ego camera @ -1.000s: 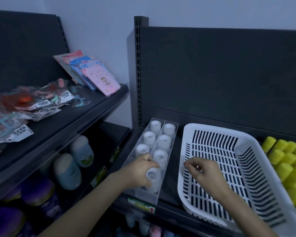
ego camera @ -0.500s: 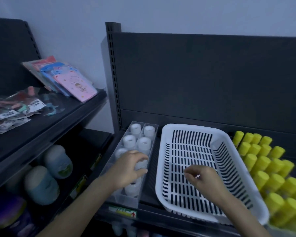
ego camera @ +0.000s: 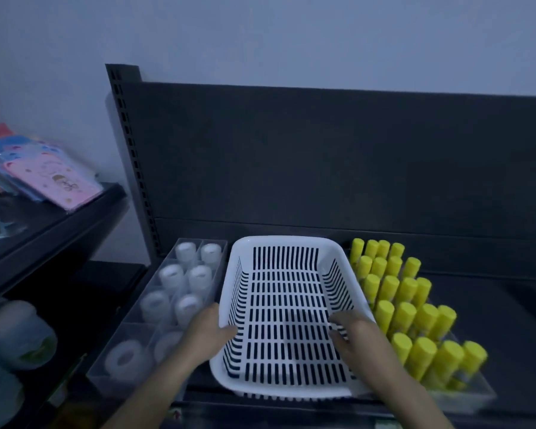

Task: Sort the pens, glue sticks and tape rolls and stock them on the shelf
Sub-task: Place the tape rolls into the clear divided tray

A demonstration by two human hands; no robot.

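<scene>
Dark shelf (ego camera: 492,305) holds, from the left, tape rolls (ego camera: 186,308) in a clear tray (ego camera: 102,377), an empty white basket (ego camera: 279,243), then yellow glue sticks (ego camera: 415,320). The left hand (ego camera: 211,332) and right hand (ego camera: 362,335) clasp the basket's opposite side walls. It looks light and slightly bendy, so it is probably best lifted by both rims.

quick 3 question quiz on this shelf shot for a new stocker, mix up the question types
1. True or false: pens lie in the white basket.
2. What stands right of the basket? A pens, B yellow glue sticks, C packets.
3. Fill in: the left hand and the right hand both grip the ___.
Key: 1 false, nothing lies in it. 2 B. 3 basket.
</scene>
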